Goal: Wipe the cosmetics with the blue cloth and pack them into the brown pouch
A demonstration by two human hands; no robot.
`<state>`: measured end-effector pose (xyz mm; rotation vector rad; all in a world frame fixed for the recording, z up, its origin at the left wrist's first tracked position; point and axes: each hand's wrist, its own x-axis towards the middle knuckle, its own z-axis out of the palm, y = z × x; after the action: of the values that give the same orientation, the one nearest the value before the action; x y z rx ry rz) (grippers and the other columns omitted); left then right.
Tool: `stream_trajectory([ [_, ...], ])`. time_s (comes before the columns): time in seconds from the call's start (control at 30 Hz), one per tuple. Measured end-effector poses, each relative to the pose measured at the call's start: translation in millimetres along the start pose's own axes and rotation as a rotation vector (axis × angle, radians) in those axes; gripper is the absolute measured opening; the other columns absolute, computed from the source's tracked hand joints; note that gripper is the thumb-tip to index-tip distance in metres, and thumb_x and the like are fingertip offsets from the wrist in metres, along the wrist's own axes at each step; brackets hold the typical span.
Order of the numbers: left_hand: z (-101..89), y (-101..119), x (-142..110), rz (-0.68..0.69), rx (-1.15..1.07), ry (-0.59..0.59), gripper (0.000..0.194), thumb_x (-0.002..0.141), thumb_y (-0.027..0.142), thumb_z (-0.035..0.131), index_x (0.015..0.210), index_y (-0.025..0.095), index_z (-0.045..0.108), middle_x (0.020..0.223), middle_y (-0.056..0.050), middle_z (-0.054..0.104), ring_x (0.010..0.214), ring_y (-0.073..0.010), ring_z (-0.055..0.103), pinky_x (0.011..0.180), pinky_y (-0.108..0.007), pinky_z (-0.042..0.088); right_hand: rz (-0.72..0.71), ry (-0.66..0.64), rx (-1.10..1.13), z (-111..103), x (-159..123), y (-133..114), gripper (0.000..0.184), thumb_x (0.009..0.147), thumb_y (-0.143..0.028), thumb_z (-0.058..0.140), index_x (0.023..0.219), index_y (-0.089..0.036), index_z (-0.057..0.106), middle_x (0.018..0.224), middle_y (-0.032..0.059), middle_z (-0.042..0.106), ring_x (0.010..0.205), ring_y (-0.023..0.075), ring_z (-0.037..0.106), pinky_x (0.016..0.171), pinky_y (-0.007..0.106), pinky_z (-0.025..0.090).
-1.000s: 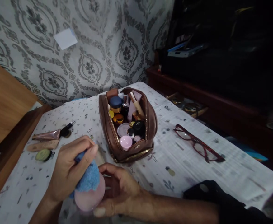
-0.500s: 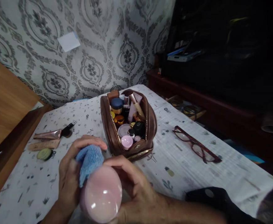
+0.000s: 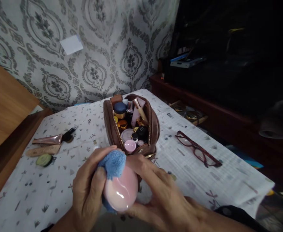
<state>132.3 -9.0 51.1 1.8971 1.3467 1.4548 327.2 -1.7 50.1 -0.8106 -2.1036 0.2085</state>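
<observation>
My right hand (image 3: 160,196) is closed around a round, glossy pink container (image 3: 120,191), held up over the near part of the table. My left hand (image 3: 88,190) pinches a blue fluffy cloth (image 3: 113,164) and presses it against the container's upper left side. Just behind both hands stands an open brown leather cosmetics bag (image 3: 153,129), packed with several jars, bottles and tubes, a small pink jar (image 3: 130,146) at its near end.
A table under a printed white cloth (image 3: 187,174) carries red-framed glasses (image 3: 197,149) on the right. A rose-gold tube (image 3: 48,140), a beige tube (image 3: 43,150) and a small green round item (image 3: 44,160) lie on the left. Dark wooden furniture (image 3: 216,109) stands at the right.
Both hands have lifted the pink container and shifted it rightwards, nearer the bag. The blue cloth has moved from the container's front to its upper left edge.
</observation>
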Motion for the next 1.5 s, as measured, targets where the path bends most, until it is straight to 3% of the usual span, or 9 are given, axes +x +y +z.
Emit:
stream_trajectory([
  [0.1, -0.7, 3, 2, -0.06, 0.042, -0.022, 0.029, 0.098, 0.038, 0.048, 0.117, 0.033, 0.069, 0.114, 0.0, 0.074, 0.101, -0.0211, 0.071, 0.086, -0.032, 0.059, -0.062, -0.033, 0.034, 3, -1, 6, 0.041, 0.101, -0.033, 0.049, 0.136, -0.012, 0.049, 0.125, 0.0144, 0.065, 0.114, 0.0172, 0.067, 0.091, 0.021, 0.059],
  [0.3, -3.1, 4, 12, -0.129, 0.004, -0.166, 0.031, 0.098, 0.042, 0.049, 0.115, 0.028, 0.071, 0.104, -0.002, 0.075, 0.089, -0.0186, 0.071, 0.078, -0.026, 0.059, -0.277, 0.173, -0.105, 15, -17, 20, 0.036, 0.099, -0.019, 0.048, 0.131, -0.006, 0.055, 0.121, 0.0165, 0.067, 0.115, 0.0198, 0.065, 0.099, 0.026, 0.057],
  [0.5, 0.5, -2, 13, -0.183, 0.026, -0.262, 0.036, 0.103, 0.04, 0.039, 0.118, 0.023, 0.068, 0.074, 0.001, 0.069, 0.059, -0.0115, 0.062, 0.056, -0.021, 0.054, -0.022, 0.195, 0.13, 9, -11, 23, 0.049, 0.093, -0.039, 0.064, 0.134, -0.017, 0.049, 0.118, 0.0139, 0.066, 0.11, 0.0244, 0.066, 0.088, 0.034, 0.061],
  [0.57, 3.8, -6, 12, -0.062, 0.157, -0.356, 0.035, 0.103, 0.033, 0.038, 0.127, 0.022, 0.062, 0.069, 0.003, 0.067, 0.053, -0.0095, 0.058, 0.053, -0.02, 0.052, 0.097, 0.239, 0.206, 4, -1, 27, 0.053, 0.087, -0.043, 0.071, 0.132, -0.022, 0.051, 0.116, 0.0117, 0.066, 0.102, 0.0251, 0.067, 0.08, 0.035, 0.061],
  [0.67, 10.2, -15, 11, 0.302, 0.486, -0.36, 0.036, 0.102, 0.024, 0.039, 0.134, 0.018, 0.055, 0.071, 0.001, 0.069, 0.054, -0.0111, 0.062, 0.049, -0.021, 0.049, 0.25, 0.259, 0.225, -4, 18, 38, 0.053, 0.083, -0.044, 0.074, 0.128, -0.024, 0.054, 0.117, 0.0105, 0.065, 0.097, 0.0255, 0.068, 0.079, 0.038, 0.06],
  [0.8, 14.4, -22, 11, 0.504, 0.772, -0.304, 0.041, 0.101, 0.02, 0.038, 0.14, 0.014, 0.048, 0.072, 0.0, 0.07, 0.056, -0.0132, 0.066, 0.048, -0.023, 0.05, 0.293, 0.172, 0.156, -14, 49, 59, 0.061, 0.083, -0.047, 0.073, 0.135, -0.022, 0.052, 0.123, 0.0115, 0.062, 0.104, 0.0275, 0.065, 0.086, 0.042, 0.056],
  [0.97, 12.3, -20, 12, 0.539, 0.831, -0.291, 0.039, 0.102, 0.02, 0.039, 0.138, 0.013, 0.049, 0.07, 0.001, 0.068, 0.055, -0.0125, 0.065, 0.048, -0.024, 0.05, 0.211, -0.035, -0.095, -14, 87, 74, 0.046, 0.086, -0.036, 0.069, 0.128, -0.019, 0.058, 0.115, 0.01, 0.064, 0.1, 0.0249, 0.063, 0.087, 0.038, 0.051],
  [1.17, 12.5, -20, 13, 0.558, 0.847, -0.293, 0.038, 0.102, 0.021, 0.038, 0.137, 0.011, 0.051, 0.069, 0.001, 0.067, 0.054, -0.0137, 0.065, 0.045, -0.025, 0.047, 0.204, -0.394, -0.376, 5, 119, 80, 0.032, 0.089, -0.026, 0.063, 0.115, -0.01, 0.055, 0.106, 0.0146, 0.066, 0.094, 0.0265, 0.063, 0.078, 0.034, 0.046],
  [1.5, 13.2, -19, 12, 0.576, 0.897, -0.289, 0.04, 0.102, 0.02, 0.036, 0.14, 0.01, 0.047, 0.064, 0.003, 0.064, 0.052, -0.0128, 0.063, 0.045, -0.025, 0.045, 0.316, -0.637, -0.507, 26, 135, 89, 0.032, 0.093, -0.013, 0.048, 0.123, -0.007, 0.055, 0.121, 0.0221, 0.06, 0.102, 0.031, 0.067, 0.08, 0.038, 0.05],
])
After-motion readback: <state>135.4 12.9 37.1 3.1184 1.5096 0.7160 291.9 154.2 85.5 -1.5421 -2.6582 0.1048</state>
